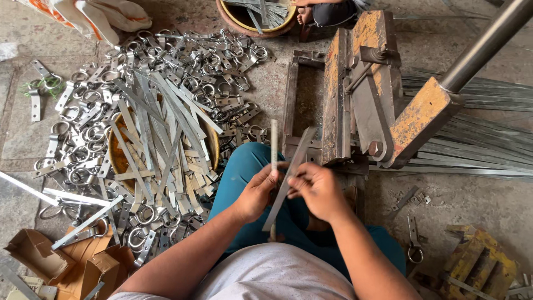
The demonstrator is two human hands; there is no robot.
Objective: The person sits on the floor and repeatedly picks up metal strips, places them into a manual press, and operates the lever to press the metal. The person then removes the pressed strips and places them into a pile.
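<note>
My left hand [256, 193] grips a thin metal strip [273, 145] that stands upright above my knee in teal trousers. My right hand [317, 190] holds a second, wider flat metal strip [300, 149], tilted so its top leans right toward the press. Both strips cross in front of my lap. The rusty yellow lever press [355, 89] stands just beyond my hands, its long handle [488, 41] reaching up to the right.
A big heap of cut metal strips and ring clamps [150, 128] covers a yellow basin at left. Long strips [472, 144] lie right of the press. Torn cardboard boxes [61, 261] sit bottom left. Another person's foot [306, 14] and a round pan [258, 16] are at the top.
</note>
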